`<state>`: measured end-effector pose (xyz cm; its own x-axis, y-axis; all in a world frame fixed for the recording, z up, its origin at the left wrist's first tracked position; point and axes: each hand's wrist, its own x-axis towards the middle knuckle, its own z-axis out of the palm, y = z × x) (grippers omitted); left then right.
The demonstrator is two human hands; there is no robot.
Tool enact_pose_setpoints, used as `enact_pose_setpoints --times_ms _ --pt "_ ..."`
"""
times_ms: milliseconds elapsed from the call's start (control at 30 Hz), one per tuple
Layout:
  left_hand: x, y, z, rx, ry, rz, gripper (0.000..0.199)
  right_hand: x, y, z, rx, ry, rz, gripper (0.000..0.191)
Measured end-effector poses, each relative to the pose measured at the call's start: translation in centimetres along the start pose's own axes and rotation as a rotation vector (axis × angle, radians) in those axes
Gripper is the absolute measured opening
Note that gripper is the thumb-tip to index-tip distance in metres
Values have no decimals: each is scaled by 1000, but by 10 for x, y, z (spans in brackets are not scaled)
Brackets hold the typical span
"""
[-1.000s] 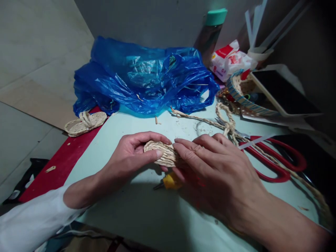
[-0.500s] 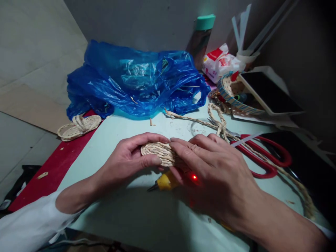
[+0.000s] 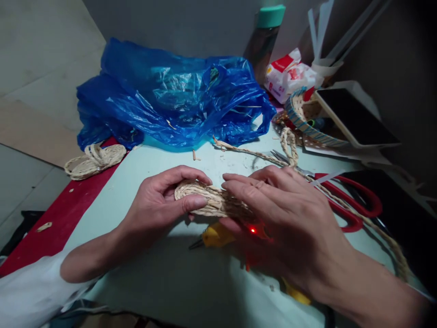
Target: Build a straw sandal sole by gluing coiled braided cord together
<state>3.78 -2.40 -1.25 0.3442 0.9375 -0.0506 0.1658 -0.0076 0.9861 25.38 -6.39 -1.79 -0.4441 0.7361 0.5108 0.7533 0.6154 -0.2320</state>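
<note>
An oval coil of braided straw cord (image 3: 213, 205) is held up over the table in the middle of the head view. My left hand (image 3: 160, 193) grips its left end, thumb across the near face and fingers around the far edge. My right hand (image 3: 290, 214) is at its right end, fingers along the far top edge and thumb below; the palm side is hidden. Beneath lies a yellow glue gun (image 3: 216, 235) with a lit red light, partly covered by my right hand. From the right a loose straw braid (image 3: 290, 148) runs past red-handled scissors (image 3: 370, 193).
A crumpled blue plastic bag (image 3: 170, 95) fills the back. A bundle of straw cord (image 3: 97, 161) lies on the red strip at left. At back right are a teal-capped bottle (image 3: 269, 18), a tissue pack (image 3: 290, 75), a basket (image 3: 300, 116) and a phone-like tablet (image 3: 355, 114).
The fingers of my right hand have loosened and straightened somewhat, showing more of the coil. My left hand has shifted slightly left with the coil. The view has tilted a little.
</note>
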Motion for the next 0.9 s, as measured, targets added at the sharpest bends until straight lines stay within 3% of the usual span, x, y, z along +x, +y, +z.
enact_pose_setpoints --times_ms 433,667,900 --pt "-1 7 2 -30 42 -139 13 1 -5 0 -5 -2 44 12" --pt "-3 4 -1 52 49 -135 16 2 -5 0 34 -44 62 16" --pt "-1 3 1 32 58 -127 20 0 -4 -1 69 -6 43 13"
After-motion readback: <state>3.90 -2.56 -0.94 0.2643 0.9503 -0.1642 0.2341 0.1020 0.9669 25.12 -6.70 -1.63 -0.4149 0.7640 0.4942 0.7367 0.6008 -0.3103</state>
